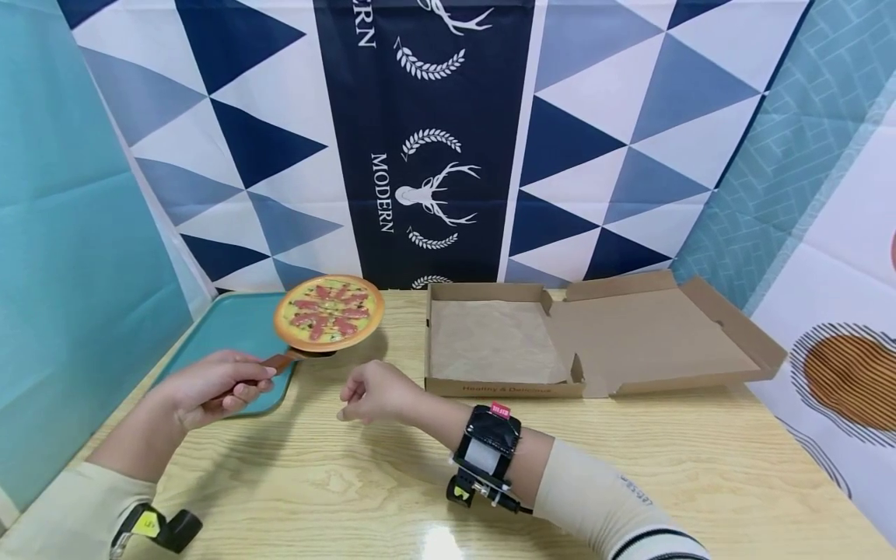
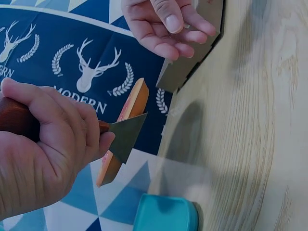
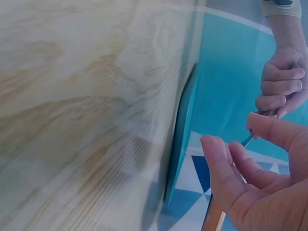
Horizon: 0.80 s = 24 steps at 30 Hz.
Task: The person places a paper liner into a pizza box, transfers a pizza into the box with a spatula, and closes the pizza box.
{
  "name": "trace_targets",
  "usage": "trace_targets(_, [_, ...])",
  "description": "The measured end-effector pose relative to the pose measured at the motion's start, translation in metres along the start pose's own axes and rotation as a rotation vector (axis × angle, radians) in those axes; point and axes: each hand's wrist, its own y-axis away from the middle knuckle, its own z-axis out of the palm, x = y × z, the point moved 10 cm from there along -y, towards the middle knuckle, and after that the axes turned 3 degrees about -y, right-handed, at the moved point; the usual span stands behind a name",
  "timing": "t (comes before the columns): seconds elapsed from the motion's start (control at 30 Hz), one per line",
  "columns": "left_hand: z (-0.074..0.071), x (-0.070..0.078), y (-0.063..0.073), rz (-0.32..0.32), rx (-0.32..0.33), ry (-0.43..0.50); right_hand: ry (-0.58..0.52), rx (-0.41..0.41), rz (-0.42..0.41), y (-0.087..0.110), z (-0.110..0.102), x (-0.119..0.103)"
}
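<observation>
My left hand (image 1: 217,389) grips the brown wooden handle of a spatula (image 2: 127,137) with a flared metal blade. A small round pizza (image 1: 329,313) with an orange crust and red toppings rests on that blade. The pizza is held up off the table, over the right edge of a teal tray (image 1: 227,330). Seen from the left wrist, it stands edge-on behind the blade. My right hand (image 1: 381,394) hovers to the right of the spatula, apart from it, with fingers loosely bent and nothing held.
An open cardboard pizza box (image 1: 493,342) stands at the back right, its lid (image 1: 644,334) folded out to the right. Behind the wooden table (image 1: 336,490) hangs a patterned cloth (image 1: 448,101).
</observation>
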Motion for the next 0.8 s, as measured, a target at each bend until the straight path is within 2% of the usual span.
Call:
trace_targets(0.3, [0.016,0.006,-0.005,0.018,-0.029,-0.034,0.077,0.003,-0.075,0.022,-0.025,0.005])
trace_targets(0.47, [0.025,0.007,-0.009,0.013,-0.04,-0.019,0.123,0.005,-0.13,0.032,-0.04,0.007])
trace_targets(0.63, [0.033,0.008,-0.011,0.002,-0.042,-0.015,0.213,0.048,-0.176,0.043,-0.056,0.009])
trace_targets(0.8, [0.039,0.009,-0.013,0.003,-0.036,-0.036,0.237,0.083,-0.198,0.053,-0.068,0.013])
